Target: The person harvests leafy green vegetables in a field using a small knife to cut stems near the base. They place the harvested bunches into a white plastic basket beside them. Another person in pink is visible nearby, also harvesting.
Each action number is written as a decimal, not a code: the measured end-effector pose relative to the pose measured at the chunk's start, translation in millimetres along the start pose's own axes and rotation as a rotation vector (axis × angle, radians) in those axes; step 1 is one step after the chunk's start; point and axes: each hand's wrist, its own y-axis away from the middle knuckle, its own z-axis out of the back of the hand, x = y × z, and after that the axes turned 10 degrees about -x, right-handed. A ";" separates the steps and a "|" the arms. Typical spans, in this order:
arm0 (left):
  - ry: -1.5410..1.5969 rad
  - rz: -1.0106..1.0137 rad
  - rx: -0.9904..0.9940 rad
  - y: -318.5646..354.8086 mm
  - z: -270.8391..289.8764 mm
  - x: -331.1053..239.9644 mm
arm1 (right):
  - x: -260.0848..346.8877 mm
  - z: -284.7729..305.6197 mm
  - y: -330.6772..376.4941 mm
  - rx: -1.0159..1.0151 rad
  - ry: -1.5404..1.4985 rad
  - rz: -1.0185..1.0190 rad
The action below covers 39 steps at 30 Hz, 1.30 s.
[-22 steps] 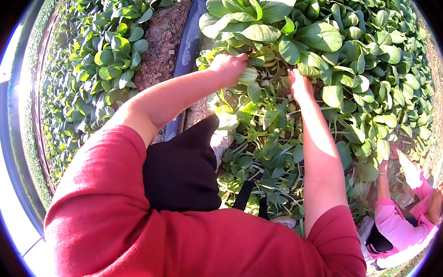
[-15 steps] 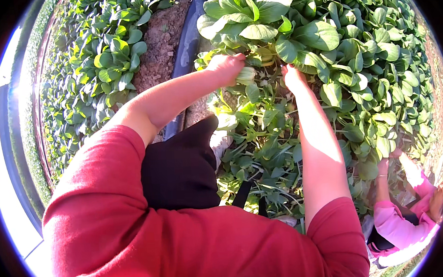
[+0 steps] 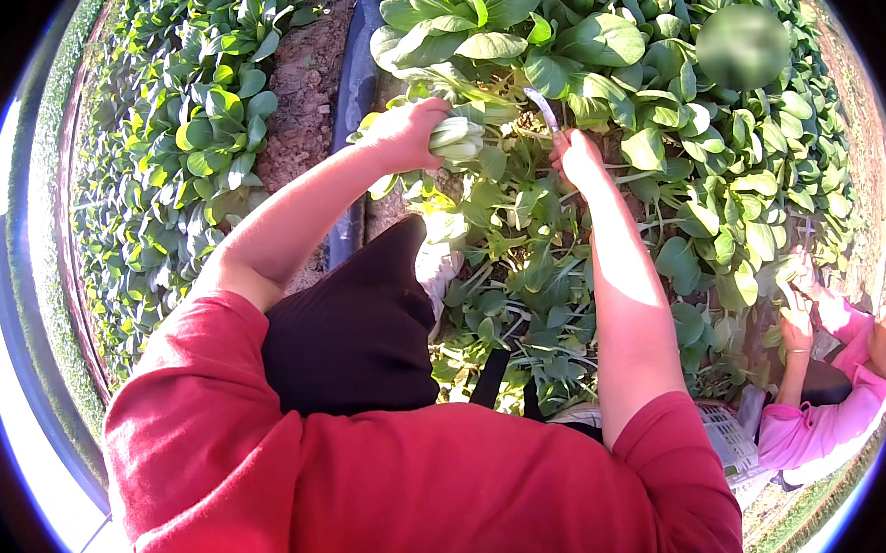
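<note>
Through the head view I have the fingers of the left hand [image 3: 408, 135] curled round a leafy green head [image 3: 458, 140] at the upper middle of the frame, its pale stalk end poking out to the right; the right hand [image 3: 577, 157] is closed on a curved knife [image 3: 541, 108], handle hidden in the fist, blade angled up and left, apart from that head. I'd judge the step in hand as cutting greens from the bed, this one apparently free, so the next move calls for keeping the edge off the left fingers. Standing plants [image 3: 601, 40] crowd above and right of the blade, broad leaves hiding the stems from me. Loose leaves [image 3: 543, 271] litter the centre, a dark trouser leg [image 3: 350, 326] juts in lower left of them, and a co-worker in pink [image 3: 827, 427] crouches by a pale crate [image 3: 729, 440] at lower right
</note>
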 end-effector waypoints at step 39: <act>1.492 -0.316 0.339 137.7 182.5 -385.9 | 103.2 292.4 551.6 -0.935 -0.986 0.353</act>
